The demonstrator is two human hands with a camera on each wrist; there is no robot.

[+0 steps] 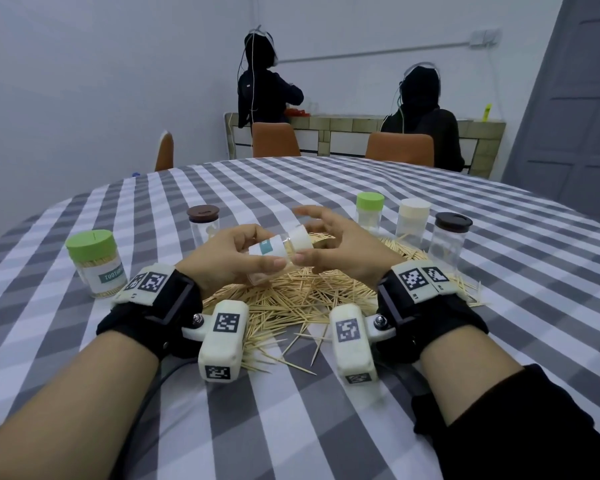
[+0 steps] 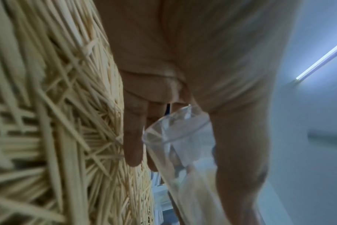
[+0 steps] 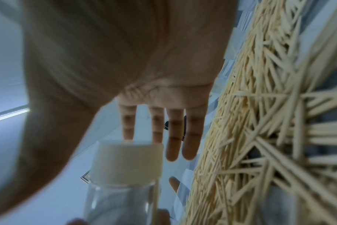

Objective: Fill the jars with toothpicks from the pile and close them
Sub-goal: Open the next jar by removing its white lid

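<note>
A: Head view, what's the grip?
B: Left hand (image 1: 234,255) pinches a clear jar (image 1: 269,251) between thumb and fingertips, tilted, white cap (image 1: 300,238) pointing right and away. Jar is over the toothpick pile (image 1: 291,299). Right hand (image 1: 340,247) is at the cap end, fingers spread and relaxed; thumb tip near the cap, contact unclear.

A: Jar count?
B: Six. One held, five standing on the checked table (image 1: 430,375). Left side: full green-lid jar (image 1: 96,263) and brown-lid jar (image 1: 203,225). Right side: second green-lid jar (image 1: 369,211), white-lid jar (image 1: 413,220), dark-lid jar (image 1: 451,242), all along the far edge of the pile.

A: Surroundings?
B: Three orange chairs (image 1: 274,140) behind the table, two people (image 1: 423,112) in dark clothes at a counter by the wall, backs turned. Nothing between the hands and the pile.

A: Left wrist view?
B: Blurred. Left hand (image 2: 183,76) holds the jar (image 2: 183,152), thumb along one side, fingers (image 2: 133,137) on the other. Jar bottom faces the camera. Pile (image 2: 58,121) fills the left of the picture.

A: Right wrist view?
B: Right hand (image 3: 144,76) open, four fingers (image 3: 171,137) straight and apart behind the cap (image 3: 127,161). Cap sits on the jar (image 3: 115,202); whether the fingers touch it, can't tell. One toothpick (image 3: 155,197) shows at the jar's side. Pile (image 3: 260,121) on the right.
</note>
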